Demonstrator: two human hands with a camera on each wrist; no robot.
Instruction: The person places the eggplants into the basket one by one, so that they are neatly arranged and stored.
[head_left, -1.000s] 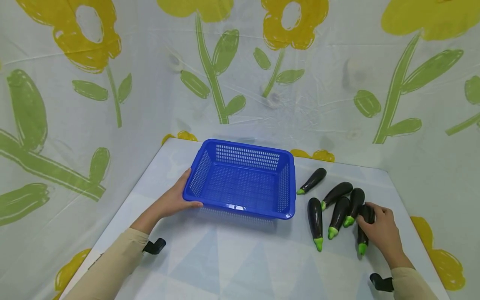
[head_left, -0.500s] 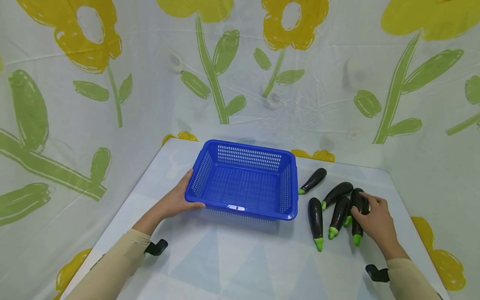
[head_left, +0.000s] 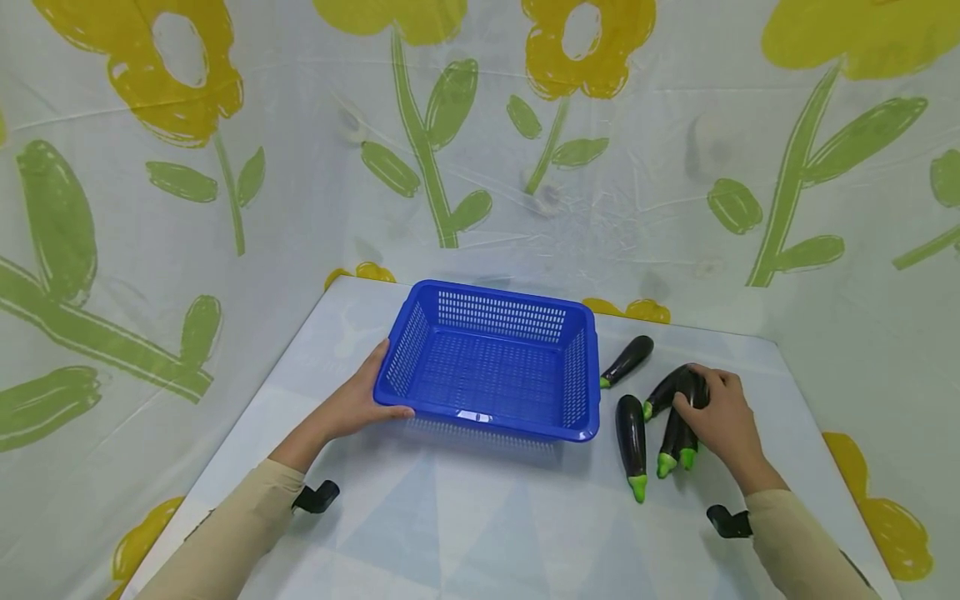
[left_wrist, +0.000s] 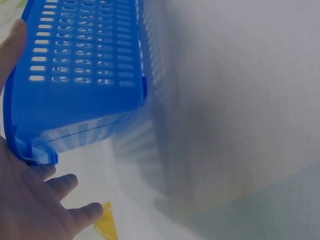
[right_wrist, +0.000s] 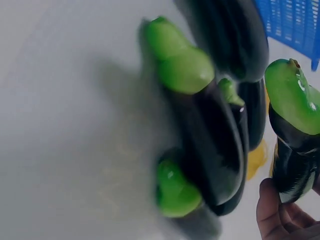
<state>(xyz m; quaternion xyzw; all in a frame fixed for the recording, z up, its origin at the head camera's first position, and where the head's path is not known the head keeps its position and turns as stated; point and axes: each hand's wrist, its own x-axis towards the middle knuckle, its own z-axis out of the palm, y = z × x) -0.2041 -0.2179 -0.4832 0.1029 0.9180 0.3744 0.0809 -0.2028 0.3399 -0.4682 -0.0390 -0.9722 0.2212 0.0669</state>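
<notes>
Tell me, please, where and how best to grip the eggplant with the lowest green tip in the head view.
Probably pinch the eggplant across its dark middle from above: it lies lengthwise front to back, with bare table flanking its nearer half.

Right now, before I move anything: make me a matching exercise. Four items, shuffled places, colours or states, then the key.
Column 1
1. Blue rectangular perforated plastic basket
2. Stubby caps of the glossy, dark, elongated eggplants
3. Left hand
4. Right hand

Column 2
A. Gripping one eggplant
B. Between the two hands
C. Holding the basket at its left side
D. Bright green

Pairs: 1-B, 2-D, 3-C, 4-A
</notes>
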